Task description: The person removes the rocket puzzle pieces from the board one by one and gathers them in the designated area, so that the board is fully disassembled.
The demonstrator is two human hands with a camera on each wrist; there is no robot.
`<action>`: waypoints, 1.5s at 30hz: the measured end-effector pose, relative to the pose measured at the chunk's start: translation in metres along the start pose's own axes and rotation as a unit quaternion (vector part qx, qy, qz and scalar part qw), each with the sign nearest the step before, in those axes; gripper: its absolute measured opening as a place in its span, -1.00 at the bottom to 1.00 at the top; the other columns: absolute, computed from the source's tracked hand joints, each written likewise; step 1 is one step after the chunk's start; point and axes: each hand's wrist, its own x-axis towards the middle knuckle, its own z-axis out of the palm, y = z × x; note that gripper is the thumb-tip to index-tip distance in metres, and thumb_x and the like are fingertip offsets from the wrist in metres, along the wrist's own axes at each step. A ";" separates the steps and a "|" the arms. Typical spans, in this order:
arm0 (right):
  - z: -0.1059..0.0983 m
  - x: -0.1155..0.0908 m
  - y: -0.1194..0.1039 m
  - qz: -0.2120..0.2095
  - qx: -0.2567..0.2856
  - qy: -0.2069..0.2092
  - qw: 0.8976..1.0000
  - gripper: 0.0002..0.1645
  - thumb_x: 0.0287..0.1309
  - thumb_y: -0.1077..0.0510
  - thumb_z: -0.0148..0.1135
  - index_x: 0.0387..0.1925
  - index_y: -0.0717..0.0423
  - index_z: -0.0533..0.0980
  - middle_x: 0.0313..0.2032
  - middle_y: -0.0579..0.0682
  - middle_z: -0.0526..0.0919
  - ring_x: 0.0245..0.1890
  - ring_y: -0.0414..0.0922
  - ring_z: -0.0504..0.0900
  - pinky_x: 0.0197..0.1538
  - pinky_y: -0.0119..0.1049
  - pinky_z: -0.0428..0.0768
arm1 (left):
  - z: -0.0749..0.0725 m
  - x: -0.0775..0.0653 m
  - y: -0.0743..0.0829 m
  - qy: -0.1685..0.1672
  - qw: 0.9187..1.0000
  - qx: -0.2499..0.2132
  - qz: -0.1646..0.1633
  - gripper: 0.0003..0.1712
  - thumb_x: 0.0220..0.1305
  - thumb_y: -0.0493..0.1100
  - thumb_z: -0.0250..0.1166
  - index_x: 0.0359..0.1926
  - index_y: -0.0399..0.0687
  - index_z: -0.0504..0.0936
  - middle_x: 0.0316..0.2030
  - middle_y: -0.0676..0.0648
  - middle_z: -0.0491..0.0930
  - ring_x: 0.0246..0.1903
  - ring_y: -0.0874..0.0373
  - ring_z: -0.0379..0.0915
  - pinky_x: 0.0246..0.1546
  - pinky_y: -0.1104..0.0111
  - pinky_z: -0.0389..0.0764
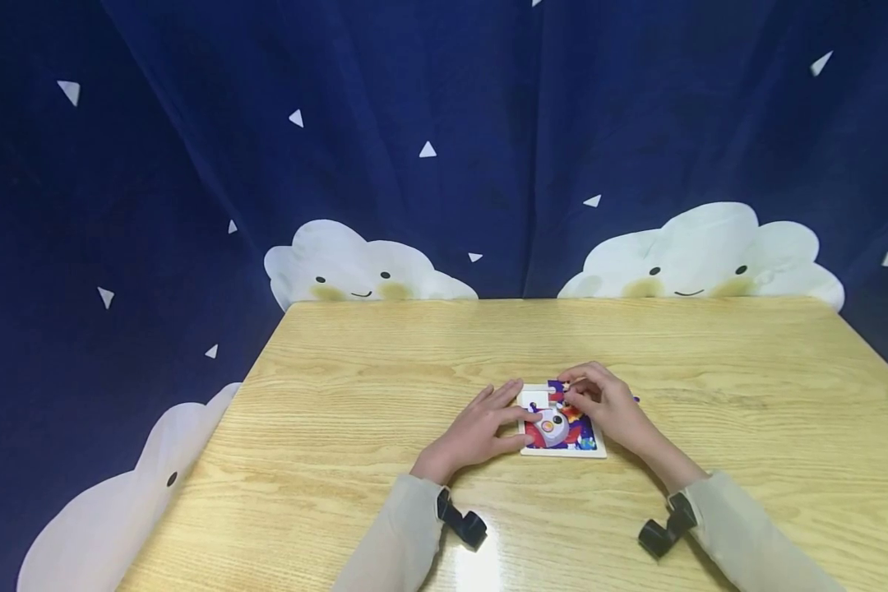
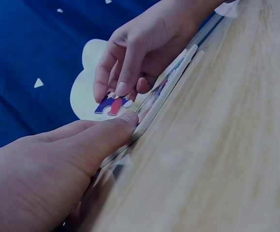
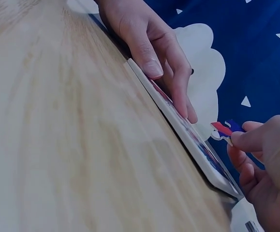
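Beyond pale sleeves, the puzzle seems steadied by the outstretched left hand, a piece pinched by the right.

Wooden table, pale yellow, streaky grain | white glare patch at the near side | white-rimmed picture puzzle lying flat, partly filled | small purple bit to its right, mostly hidden from me
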 end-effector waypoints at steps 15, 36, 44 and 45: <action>-0.009 -0.003 0.007 -0.022 -0.011 0.034 0.999 -0.73 0.22 0.35 0.24 -0.03 0.17 0.58 -0.10 0.09 0.59 -0.31 -0.43 0.54 -0.26 -0.58 0.60 | 0.002 0.000 0.001 0.001 1.000 -0.004 -0.005 -0.58 0.37 0.16 0.18 0.21 0.30 0.57 0.53 -0.08 0.08 0.55 0.11 -0.09 0.58 0.10 -0.02; -0.029 -0.015 0.012 -0.026 -0.014 0.063 0.998 -0.71 0.17 0.44 0.23 -0.06 0.26 0.56 -0.10 0.13 0.57 -0.23 -0.60 0.53 -0.21 -0.66 0.59 | 0.002 0.000 -0.001 0.002 1.000 -0.009 -0.004 -0.57 0.37 0.15 0.18 0.21 0.27 0.57 0.54 -0.08 0.04 0.55 0.13 -0.11 0.58 0.11 -0.05; -0.037 -0.022 0.017 -0.022 -0.022 0.067 0.997 -0.70 0.17 0.42 0.25 -0.04 0.23 0.57 -0.08 0.13 0.57 -0.22 -0.60 0.52 -0.19 -0.68 0.58 | 0.003 0.000 -0.002 0.000 1.000 -0.010 -0.006 -0.56 0.37 0.14 0.18 0.23 0.27 0.56 0.54 -0.06 0.04 0.55 0.16 -0.12 0.59 0.13 -0.07; -0.038 -0.023 0.018 -0.021 -0.025 0.069 0.997 -0.70 0.17 0.41 0.25 -0.04 0.22 0.57 -0.08 0.13 0.57 -0.22 -0.60 0.52 -0.19 -0.68 0.57 | 0.003 0.000 -0.002 0.000 1.000 -0.010 -0.006 -0.56 0.37 0.14 0.18 0.23 0.27 0.56 0.54 -0.06 0.04 0.55 0.16 -0.11 0.59 0.13 -0.07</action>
